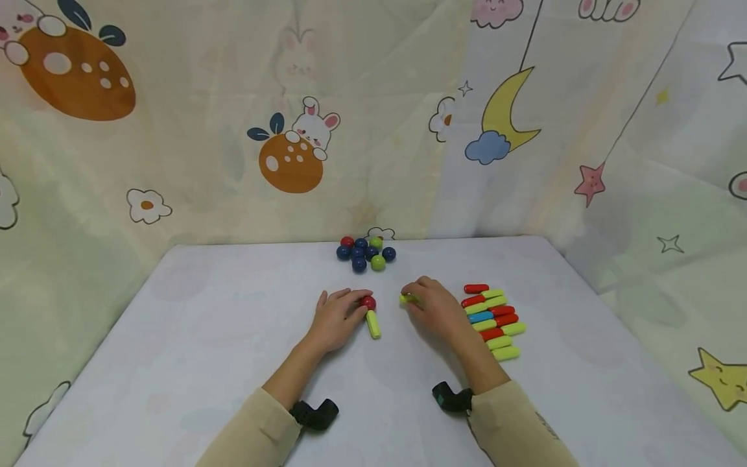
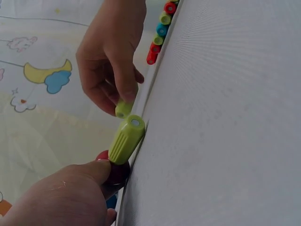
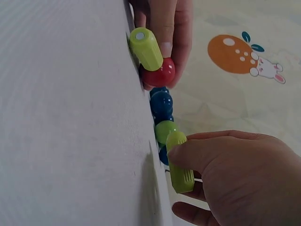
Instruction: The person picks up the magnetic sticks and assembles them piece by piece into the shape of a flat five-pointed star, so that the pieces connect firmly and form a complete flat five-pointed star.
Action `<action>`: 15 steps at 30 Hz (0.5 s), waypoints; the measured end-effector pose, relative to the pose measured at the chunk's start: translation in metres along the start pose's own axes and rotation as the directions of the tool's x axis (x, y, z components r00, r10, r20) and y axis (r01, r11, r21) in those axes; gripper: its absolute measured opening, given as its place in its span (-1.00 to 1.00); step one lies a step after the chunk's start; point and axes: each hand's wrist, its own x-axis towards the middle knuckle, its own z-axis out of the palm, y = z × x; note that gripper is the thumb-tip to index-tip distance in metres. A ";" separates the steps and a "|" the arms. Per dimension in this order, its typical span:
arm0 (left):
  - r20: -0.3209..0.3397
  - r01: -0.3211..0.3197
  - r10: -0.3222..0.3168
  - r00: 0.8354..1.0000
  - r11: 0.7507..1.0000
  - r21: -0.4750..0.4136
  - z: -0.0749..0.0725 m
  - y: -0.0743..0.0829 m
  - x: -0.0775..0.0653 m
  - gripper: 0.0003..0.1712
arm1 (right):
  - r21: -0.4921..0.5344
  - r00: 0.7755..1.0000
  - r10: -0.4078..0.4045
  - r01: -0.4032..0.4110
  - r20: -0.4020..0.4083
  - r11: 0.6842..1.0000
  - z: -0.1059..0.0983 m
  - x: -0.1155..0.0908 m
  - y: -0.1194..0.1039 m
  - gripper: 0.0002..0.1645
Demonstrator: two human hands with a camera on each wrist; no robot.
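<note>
My left hand pinches a red ball between thumb and fingers, close over the white table. A yellow-green magnetic stick extends from the ball toward me, its grey end disc showing in both wrist views. To the right, my right hand pinches a second yellow-green stick between thumb and fingers. A gap separates the two hands in the head view. Part of the second stick is hidden by the fingers.
Several blue, green and red balls cluster at the table's back edge. Right of my right forearm lie red, yellow-green and blue sticks in staggered rows. The white table meets a patterned cloth behind.
</note>
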 end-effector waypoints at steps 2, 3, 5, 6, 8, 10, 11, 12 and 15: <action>-0.001 -0.001 0.001 1.000 1.000 0.006 0.000 0.000 0.000 -0.56 | 0.000 1.000 -0.013 0.013 0.001 1.000 0.002 0.002 -0.003 -0.71; 0.000 -0.001 0.001 1.000 1.000 0.009 0.000 0.000 0.000 -0.56 | 0.005 1.000 -0.019 0.019 0.000 1.000 0.003 0.003 -0.004 -0.72; 0.006 0.000 0.000 1.000 1.000 0.018 0.000 0.001 0.000 -0.56 | 0.016 1.000 -0.026 0.026 -0.003 1.000 0.005 0.004 -0.006 -0.72; 0.010 0.000 0.000 1.000 1.000 0.024 0.000 0.001 0.000 -0.55 | 0.018 1.000 -0.031 0.031 -0.005 0.999 0.006 0.005 -0.008 -0.72; 0.013 -0.005 0.005 1.000 0.999 0.033 -0.001 0.001 0.000 -0.55 | 0.019 0.999 -0.038 0.038 -0.003 0.999 0.008 0.006 -0.010 -0.71; 0.014 -0.010 0.009 1.000 0.999 0.041 -0.001 0.002 0.000 -0.54 | 0.013 0.999 -0.045 0.045 0.002 0.999 0.009 0.007 -0.013 -0.70; 0.012 -0.015 0.014 1.000 0.999 0.041 0.000 0.002 0.000 -0.54 | 0.010 0.999 -0.049 0.049 0.005 0.999 0.010 0.008 -0.014 -0.70; 0.010 -0.018 0.018 1.000 0.999 0.042 0.000 0.001 -0.001 -0.54 | 0.006 0.999 -0.053 0.053 0.007 0.999 0.011 0.008 -0.015 -0.70; 0.006 -0.024 0.024 1.000 0.999 0.041 0.000 0.001 -0.001 -0.54 | 0.006 0.998 -0.059 0.059 0.011 0.998 0.012 0.009 -0.019 -0.71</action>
